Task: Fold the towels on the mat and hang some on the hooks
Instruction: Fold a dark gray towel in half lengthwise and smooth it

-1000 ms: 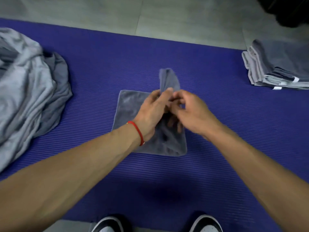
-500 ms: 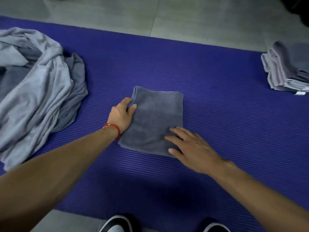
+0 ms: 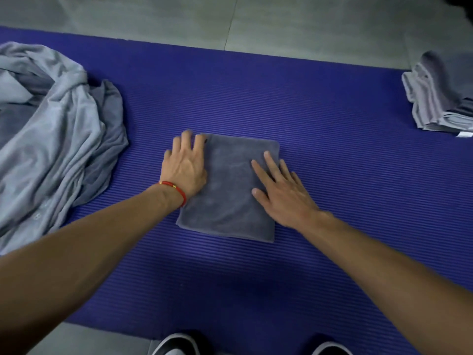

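The towel [image 3: 230, 190] lay folded into a dark grey rectangle in the middle of the mat [image 3: 332, 162], flat, its long sides running away from the person. The left hand [image 3: 185, 166] rested along the towel's left edge, partly on the cloth and partly on the mat; its fingers were extended and spread, the tips reaching past the far left corner, slightly blurred. A red band [image 3: 176, 189] with small gold beads circled the left wrist. The right hand [image 3: 280, 189] lay palm down on the right half of the towel, fingers straight and fanned apart, pointing toward the far right corner, the thumb splayed inward over the cloth. Neither hand pinched or gripped anything.

The mat was ribbed and deep blue-violet, spread across a pale tiled floor [image 3: 256, 21]. On the left of the mat, well apart from the towel, sat a heap [image 3: 51, 129] of crumpled light grey cloth, spilling past the picture's left edge. At the far right of the mat sat a stack [image 3: 440, 98] of folded grey towels, cut off by the frame. At the bottom edge the toes of two shoes [image 3: 176, 344] showed, white with dark trim, at the mat's near border.
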